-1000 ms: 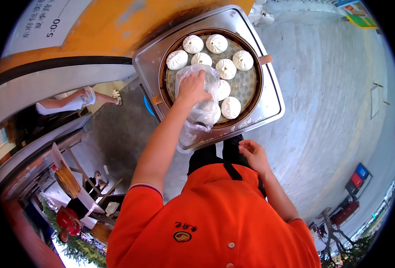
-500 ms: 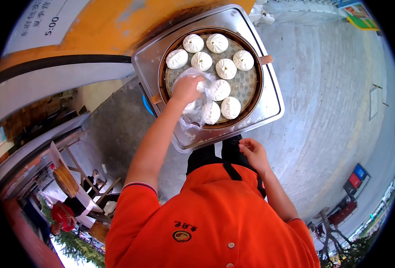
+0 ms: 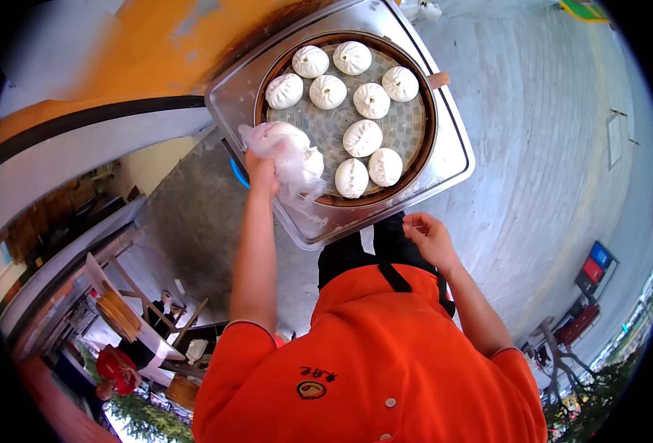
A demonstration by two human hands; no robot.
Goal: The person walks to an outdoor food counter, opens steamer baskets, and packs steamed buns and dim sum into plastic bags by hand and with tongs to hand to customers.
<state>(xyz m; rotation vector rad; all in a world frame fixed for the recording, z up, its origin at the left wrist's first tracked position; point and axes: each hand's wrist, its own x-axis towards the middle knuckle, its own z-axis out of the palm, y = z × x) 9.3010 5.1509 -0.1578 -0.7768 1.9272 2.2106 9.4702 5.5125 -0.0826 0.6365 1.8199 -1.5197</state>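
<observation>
My left hand point(image 3: 262, 173) grips a thin clear plastic bag point(image 3: 297, 173) at the left rim of a round steamer point(image 3: 431, 125). White steamed buns show through the film, at least two; whether all are inside the bag I cannot tell. Several pleated steamed buns point(image 3: 363, 138) sit apart on the steamer's woven liner point(image 3: 326, 122). My right hand point(image 3: 428, 238) hangs by my waist, below the tray, with fingertips curled together; anything between them is too small to make out.
Under the steamer is a metal tray point(image 3: 452, 159), its left side close to an orange panel point(image 3: 156, 52). Wooden blocks point(image 3: 439, 80) stick out at the steamer's rim. A person in red point(image 3: 117, 369) is at the lower left, near a wooden frame. Grey paving point(image 3: 518, 148) lies to the right.
My left hand has moved left with the bag, from over the buns to the steamer's left edge. Buns the bag partly covered now show fully. My right hand stays by my waist.
</observation>
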